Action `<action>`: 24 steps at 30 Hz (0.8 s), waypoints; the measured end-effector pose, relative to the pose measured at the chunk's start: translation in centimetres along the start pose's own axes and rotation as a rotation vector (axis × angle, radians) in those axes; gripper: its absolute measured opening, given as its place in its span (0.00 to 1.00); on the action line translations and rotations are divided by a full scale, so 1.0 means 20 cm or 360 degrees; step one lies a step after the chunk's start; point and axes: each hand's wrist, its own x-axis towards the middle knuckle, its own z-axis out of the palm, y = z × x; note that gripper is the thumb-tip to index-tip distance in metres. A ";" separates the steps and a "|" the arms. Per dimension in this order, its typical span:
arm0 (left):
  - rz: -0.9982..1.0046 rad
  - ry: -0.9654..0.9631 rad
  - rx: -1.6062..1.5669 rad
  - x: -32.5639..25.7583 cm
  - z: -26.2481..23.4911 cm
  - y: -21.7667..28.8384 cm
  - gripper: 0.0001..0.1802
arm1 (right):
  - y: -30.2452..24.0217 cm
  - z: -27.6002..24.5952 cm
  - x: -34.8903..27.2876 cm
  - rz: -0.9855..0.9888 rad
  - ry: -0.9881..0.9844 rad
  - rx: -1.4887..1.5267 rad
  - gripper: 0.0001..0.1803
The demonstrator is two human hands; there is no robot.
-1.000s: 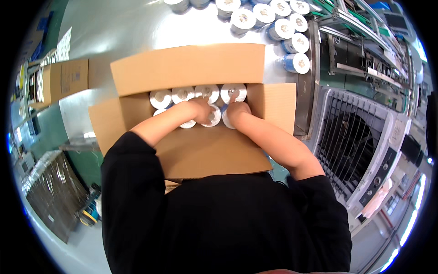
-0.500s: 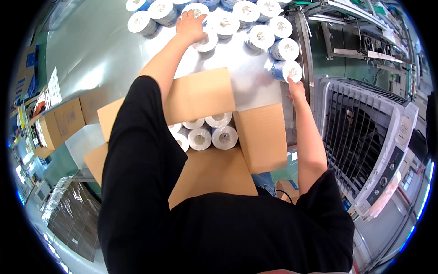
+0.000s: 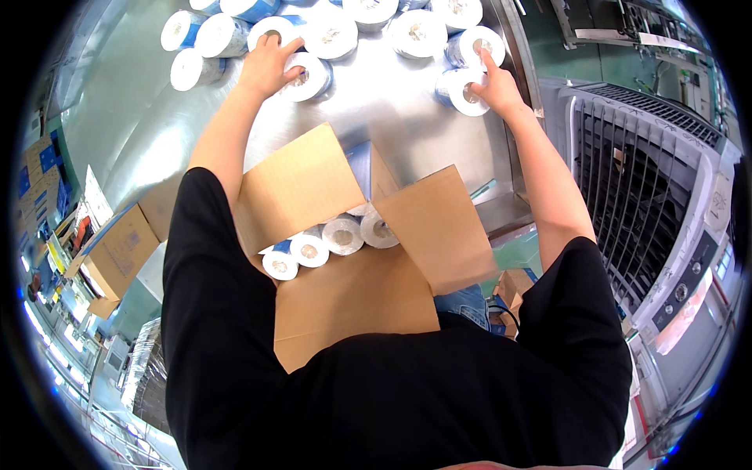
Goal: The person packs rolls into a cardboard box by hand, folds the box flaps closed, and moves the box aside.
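Short white rolls with blue wrapping and hollow cores lie grouped on the metal table. My left hand grips two of them by their cores: the fingers reach into the upper roll, the thumb into the lower roll. On the right, my right hand has its index finger at the core of one roll and its thumb in that of the roll just below. Nearest my body stands an open cardboard box, flaps spread, with a row of similar rolls inside.
The metal table has a raised right edge. Right of it stands a grey slatted appliance with knobs. Another cardboard box is at the left. A smaller carton sits low by my right elbow.
My view has shifted, so the table's rolls appear farther left. My right hand has gone from one roll to gripping two. The left hand stays on its two rolls. The box appears tilted differently.
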 end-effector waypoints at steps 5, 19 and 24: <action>-0.0195 -0.0422 -0.0007 0.01 -0.12 -0.02 0.22 | 0.00 0.09 -0.05 -0.0076 0.0124 0.0040 0.42; -0.1783 0.0348 -0.2584 -1.73 -1.21 0.33 0.21 | -0.66 -0.74 -1.00 -0.0966 0.0955 0.0735 0.33; -0.0658 -0.0429 -0.0601 -1.92 -1.02 0.52 0.18 | -1.12 -0.53 -1.38 -0.1910 -0.0231 -0.0001 0.37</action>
